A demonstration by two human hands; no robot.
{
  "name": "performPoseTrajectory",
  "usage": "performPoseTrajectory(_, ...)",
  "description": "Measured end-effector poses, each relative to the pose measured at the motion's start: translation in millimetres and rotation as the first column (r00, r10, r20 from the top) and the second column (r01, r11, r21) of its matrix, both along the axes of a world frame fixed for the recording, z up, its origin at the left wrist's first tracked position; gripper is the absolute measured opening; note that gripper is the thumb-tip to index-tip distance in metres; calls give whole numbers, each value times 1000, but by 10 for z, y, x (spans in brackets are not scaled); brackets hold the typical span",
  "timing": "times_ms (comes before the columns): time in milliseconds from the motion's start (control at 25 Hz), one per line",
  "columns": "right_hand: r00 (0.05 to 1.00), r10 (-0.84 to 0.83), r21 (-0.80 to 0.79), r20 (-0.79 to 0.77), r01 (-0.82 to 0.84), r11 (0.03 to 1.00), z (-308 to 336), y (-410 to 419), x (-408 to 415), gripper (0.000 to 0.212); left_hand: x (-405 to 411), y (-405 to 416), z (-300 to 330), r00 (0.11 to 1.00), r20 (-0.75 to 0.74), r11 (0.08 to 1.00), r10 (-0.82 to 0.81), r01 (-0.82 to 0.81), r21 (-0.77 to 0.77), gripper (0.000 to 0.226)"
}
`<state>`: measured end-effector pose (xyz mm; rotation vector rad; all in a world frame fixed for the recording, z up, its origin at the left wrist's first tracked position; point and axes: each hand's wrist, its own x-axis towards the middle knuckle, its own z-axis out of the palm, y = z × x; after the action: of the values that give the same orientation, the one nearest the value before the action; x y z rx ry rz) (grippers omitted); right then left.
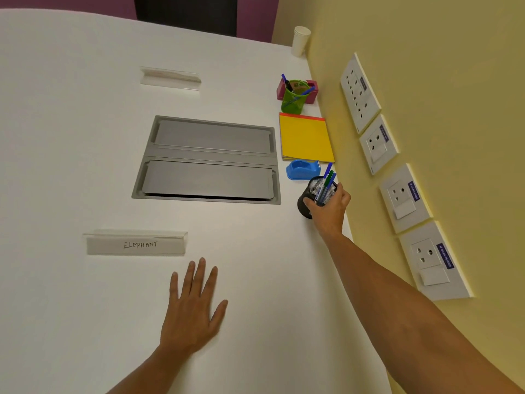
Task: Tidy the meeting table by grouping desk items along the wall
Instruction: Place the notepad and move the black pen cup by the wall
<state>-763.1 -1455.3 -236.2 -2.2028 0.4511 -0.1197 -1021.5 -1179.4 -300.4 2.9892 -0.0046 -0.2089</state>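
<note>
The right hand (329, 204) grasps the black mesh cup (314, 196) from its near side, fingers curled round the rim and wall, pens (326, 182) standing upright inside it. The cup stands on the table (71, 137), near the wall (426, 66) at the near end of the row of items, with a narrow strip of table between it and the wall. The left hand (193, 305) lies flat and released on the table, fingers spread, well apart from the cup and much farther from the wall; the right arm is the nearer one for any work here. The row runs along the wall away from the person: just beyond the cup is the blue tape dispenser (302, 170), close to it but whether touching cannot be told; then the yellow pad (306, 139), long edges roughly following the wall; then the green cup (294, 98) in front of a red box (311, 92); last a paper cup (300, 41) at the far corner. The grey hatch (208, 160) lies beside the row, on the side away from the wall. Two clear name holders (136, 243) remain out on the open table, the nearer one marked ELEPHANT, the other beyond the hatch. Judgement: the cup is about placed; letting go needs a straight pull back, since the dispenser crowds the far side. Open room lies on the near side of the cup, along the wall, for the holders.
</note>
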Motion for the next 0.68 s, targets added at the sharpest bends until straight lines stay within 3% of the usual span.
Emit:
performPoseTrajectory(360,996,-53,-100,-65,46,994,73,166,-273,125,-1,7,47,1000,-4,999,-3,3,-41,74)
performPoseTrajectory(520,999,4,-161,-52,-12,987,158,503,-835,114,29,37,72,994,-109,997,-20,11,-80,79)
performPoseTrajectory(680,974,195,22,-111,-194,981,364,868,-1367,98,189,173,340,948,-308,984,-72,18,-177,108)
